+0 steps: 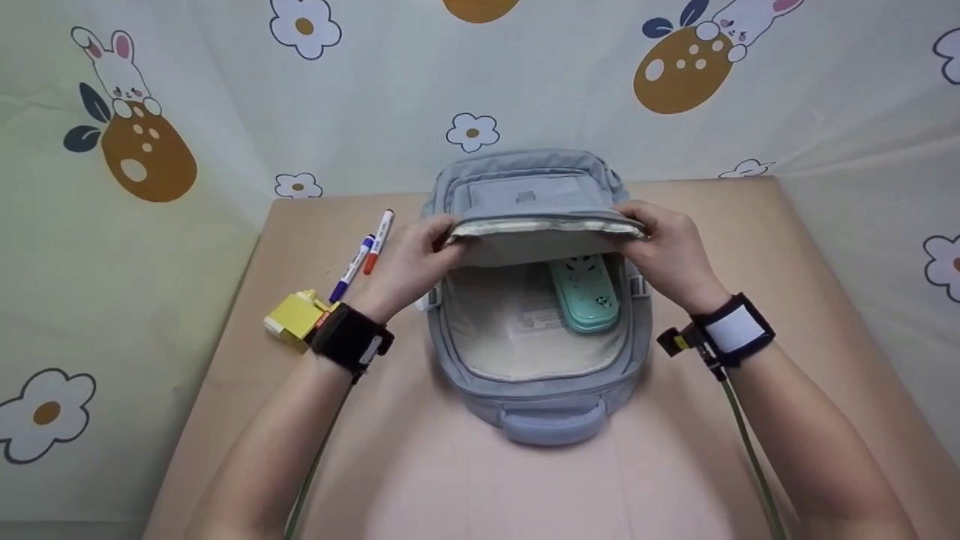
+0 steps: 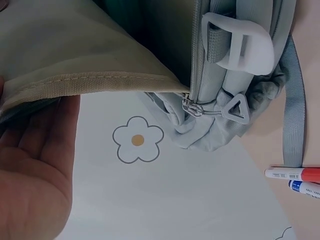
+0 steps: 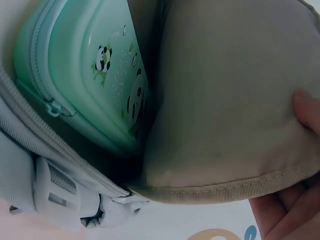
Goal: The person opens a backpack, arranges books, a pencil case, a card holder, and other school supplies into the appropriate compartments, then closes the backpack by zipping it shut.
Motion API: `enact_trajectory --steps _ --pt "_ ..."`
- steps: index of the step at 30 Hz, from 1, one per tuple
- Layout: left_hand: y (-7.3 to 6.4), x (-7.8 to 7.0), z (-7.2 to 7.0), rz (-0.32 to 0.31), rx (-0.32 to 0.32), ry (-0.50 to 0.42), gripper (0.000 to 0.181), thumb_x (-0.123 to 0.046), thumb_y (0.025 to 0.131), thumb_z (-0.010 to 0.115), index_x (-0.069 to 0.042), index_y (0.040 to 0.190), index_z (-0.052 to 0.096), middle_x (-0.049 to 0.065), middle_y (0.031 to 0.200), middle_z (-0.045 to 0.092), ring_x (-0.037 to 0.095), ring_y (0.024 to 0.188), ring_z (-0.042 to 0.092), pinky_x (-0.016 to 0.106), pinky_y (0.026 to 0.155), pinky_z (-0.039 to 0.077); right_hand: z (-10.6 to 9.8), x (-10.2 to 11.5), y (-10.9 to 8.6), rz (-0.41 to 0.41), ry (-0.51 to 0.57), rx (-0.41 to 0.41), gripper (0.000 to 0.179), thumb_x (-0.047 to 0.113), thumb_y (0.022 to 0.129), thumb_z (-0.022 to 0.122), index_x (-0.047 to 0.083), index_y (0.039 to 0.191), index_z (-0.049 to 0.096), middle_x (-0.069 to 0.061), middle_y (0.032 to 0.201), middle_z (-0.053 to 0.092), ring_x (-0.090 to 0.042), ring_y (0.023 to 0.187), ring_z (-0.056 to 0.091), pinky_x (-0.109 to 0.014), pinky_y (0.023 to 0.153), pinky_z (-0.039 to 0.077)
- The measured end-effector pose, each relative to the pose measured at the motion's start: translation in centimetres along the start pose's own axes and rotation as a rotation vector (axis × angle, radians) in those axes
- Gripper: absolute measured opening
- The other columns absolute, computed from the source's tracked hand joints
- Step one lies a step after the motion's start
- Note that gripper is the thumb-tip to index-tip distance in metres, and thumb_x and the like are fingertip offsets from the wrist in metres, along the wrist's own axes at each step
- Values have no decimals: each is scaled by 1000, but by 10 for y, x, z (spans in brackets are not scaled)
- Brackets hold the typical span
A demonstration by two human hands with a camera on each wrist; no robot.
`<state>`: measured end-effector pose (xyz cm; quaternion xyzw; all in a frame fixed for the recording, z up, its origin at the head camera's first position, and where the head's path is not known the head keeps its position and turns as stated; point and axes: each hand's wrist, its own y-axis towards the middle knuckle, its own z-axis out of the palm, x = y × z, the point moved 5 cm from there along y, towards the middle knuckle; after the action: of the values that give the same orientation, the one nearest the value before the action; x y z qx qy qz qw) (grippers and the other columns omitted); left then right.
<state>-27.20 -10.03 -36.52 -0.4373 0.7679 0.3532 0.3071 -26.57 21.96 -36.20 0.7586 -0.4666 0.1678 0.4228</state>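
Observation:
A grey-blue backpack (image 1: pixel 555 430) lies on its back with its front flap (image 1: pixel 525 201) lifted. My left hand (image 1: pixel 412 259) grips the flap's left edge, thumb inside and fingers behind it, as the left wrist view shows. At the opposite corner my right hand (image 1: pixel 667 251) pinches the flap edge the same way, its thumb pressed on the beige lining (image 3: pixel 225 100). Inside the bag, on the right, lies a mint-green zipped pencil case (image 1: pixel 589 296) with panda pictures; its upper end is hidden under the flap. A zipper pull (image 2: pixel 192 106) hangs at the flap's left base.
Left of the bag, a red marker (image 1: pixel 379 241) and a blue marker (image 1: pixel 352 268) lie side by side on the table (image 1: pixel 525 495). A yellow block-like object (image 1: pixel 296 316) sits behind my left wrist, partly hidden. Patterned cloth (image 1: pixel 375 97) hangs around the table.

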Motion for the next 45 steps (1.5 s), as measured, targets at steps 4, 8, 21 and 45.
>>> enact_trajectory --steps 4,8,21,45 --pt "-5 2 -5 -4 49 -56 22 -27 97 72 -17 117 73 -5 102 69 9 89 61 28 76 52 0 -1 1 25 4 -27 19 15 93 77 8 111 76 3 107 76 -12 99 70 -18 84 53" --pt "-18 15 -20 -99 44 11 51 -50 93 72 -17 131 68 -4 124 70 13 113 65 36 96 53 1 -2 1 51 18 -39 17 12 92 77 9 109 77 3 106 76 -12 98 69 -19 84 52" --pt "-92 126 -90 -592 157 521 103 -43 88 78 13 154 22 37 147 39 49 127 45 61 107 39 3 -7 -4 62 16 -22 15 14 92 78 9 106 77 3 103 76 -10 95 68 -18 82 51" --pt "-128 125 -107 -636 155 503 56 -27 81 83 4 118 54 16 97 59 33 85 54 40 71 44 3 -3 -3 44 25 -27 16 9 93 76 10 108 78 2 104 76 -11 98 69 -18 84 51"
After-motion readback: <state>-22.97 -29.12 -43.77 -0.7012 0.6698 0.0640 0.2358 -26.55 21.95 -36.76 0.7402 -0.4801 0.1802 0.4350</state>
